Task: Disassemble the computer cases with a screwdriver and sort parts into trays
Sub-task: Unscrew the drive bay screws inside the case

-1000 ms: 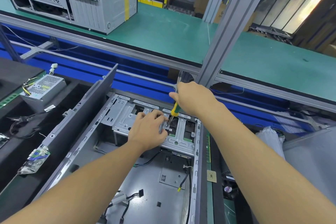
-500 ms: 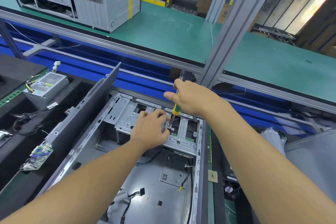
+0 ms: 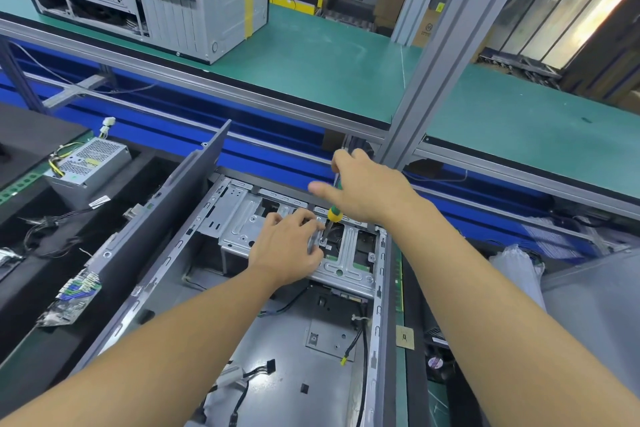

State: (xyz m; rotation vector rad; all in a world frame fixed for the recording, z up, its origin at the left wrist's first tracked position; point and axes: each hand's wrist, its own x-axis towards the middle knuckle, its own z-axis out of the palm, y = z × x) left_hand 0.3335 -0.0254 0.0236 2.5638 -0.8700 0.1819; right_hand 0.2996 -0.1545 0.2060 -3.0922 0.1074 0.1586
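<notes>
Two bare hands work over the open computer case lying flat before you. Your right hand wraps the screwdriver handle, tip down on the steel drive cage. Your left hand bends its fingers by the shaft, grip unclear. The cage looks rigid, light and sharp-edged, so lift it by its flat rim. Since a moment ago, only your right fingers have shifted.

Drive cage bare dull metal; shelf matt green.
</notes>
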